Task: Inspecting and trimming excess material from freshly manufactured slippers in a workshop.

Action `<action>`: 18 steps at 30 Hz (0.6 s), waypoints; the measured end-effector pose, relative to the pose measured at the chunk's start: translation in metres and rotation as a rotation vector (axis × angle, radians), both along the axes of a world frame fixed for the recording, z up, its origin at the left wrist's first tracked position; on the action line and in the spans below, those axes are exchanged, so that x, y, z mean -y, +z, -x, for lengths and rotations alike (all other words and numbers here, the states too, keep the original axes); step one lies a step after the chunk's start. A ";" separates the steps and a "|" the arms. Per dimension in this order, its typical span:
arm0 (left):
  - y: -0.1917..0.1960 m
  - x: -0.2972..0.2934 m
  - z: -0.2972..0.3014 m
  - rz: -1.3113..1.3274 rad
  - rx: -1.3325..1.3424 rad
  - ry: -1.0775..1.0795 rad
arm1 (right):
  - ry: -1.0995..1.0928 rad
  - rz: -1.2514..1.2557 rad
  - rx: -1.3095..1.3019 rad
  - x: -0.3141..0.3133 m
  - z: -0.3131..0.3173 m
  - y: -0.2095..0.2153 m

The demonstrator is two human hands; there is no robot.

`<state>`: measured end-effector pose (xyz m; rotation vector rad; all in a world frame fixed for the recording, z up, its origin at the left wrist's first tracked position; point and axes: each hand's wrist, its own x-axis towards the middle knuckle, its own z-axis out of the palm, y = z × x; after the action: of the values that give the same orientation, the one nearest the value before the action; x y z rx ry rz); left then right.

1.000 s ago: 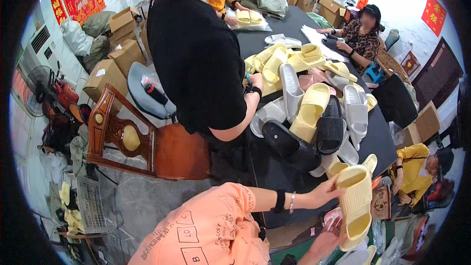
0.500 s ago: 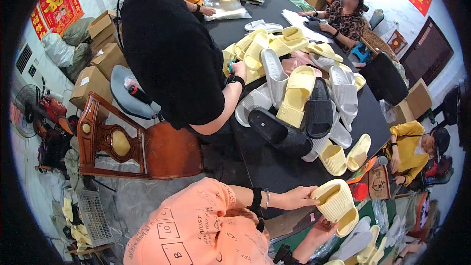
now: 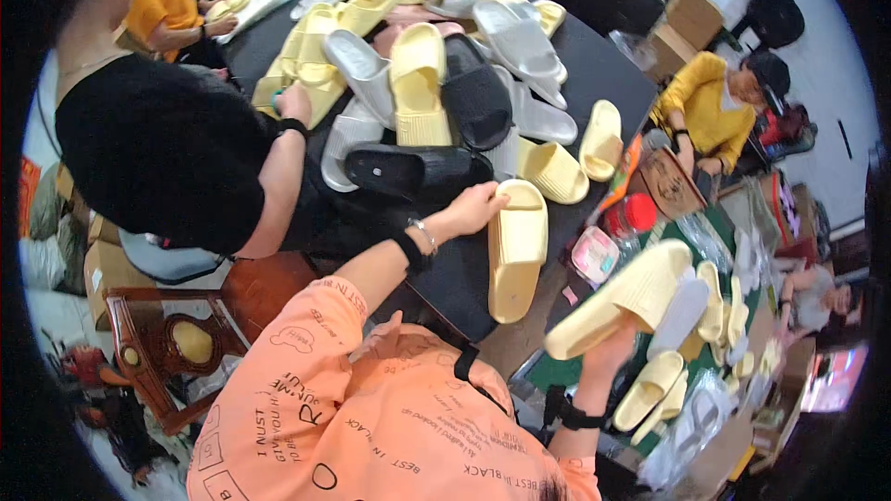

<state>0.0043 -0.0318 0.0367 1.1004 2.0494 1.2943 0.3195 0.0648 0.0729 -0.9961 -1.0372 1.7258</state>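
My left hand (image 3: 475, 209), with a bracelet and black band at its wrist, is closed on the edge of a yellow slide slipper (image 3: 516, 269), near its strap. That slipper hangs over the corner of the black table (image 3: 455, 301). Farther right, my right hand (image 3: 614, 345) grips a second yellow slipper (image 3: 599, 306) from below, its palm and fingers partly hidden by it. Ahead of my left hand lies a pile of slippers: a black slipper (image 3: 413, 172), a yellow slipper (image 3: 419, 83) and a grey slipper (image 3: 524, 42) among them.
A person in black (image 3: 158, 148) stands at the left by a wooden chair (image 3: 172, 343). A person in yellow (image 3: 710, 107) sits at the right. A red-lidded jar (image 3: 633, 215) and pink-white tub (image 3: 596, 255) stand near my right hand. More slippers (image 3: 650, 388) lie on the green surface.
Both hands were together at yellow slippers on the right. Now they are apart, each with one; my left hand has moved left toward the pile. The view has also shifted.
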 end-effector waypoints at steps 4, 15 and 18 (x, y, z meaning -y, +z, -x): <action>-0.003 -0.031 0.009 0.250 0.226 -0.002 | 0.175 0.155 0.081 0.028 0.020 -0.025; 0.017 0.068 -0.019 -0.126 0.490 0.192 | 0.590 -0.218 0.308 0.065 0.107 -0.097; 0.007 0.097 -0.030 -0.083 0.587 0.405 | 0.512 -0.376 0.487 0.075 0.138 -0.099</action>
<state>0.0345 -0.1284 0.0441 0.2661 1.8134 1.6633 0.1816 -0.0099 -0.0261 -0.9762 -1.9906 1.6062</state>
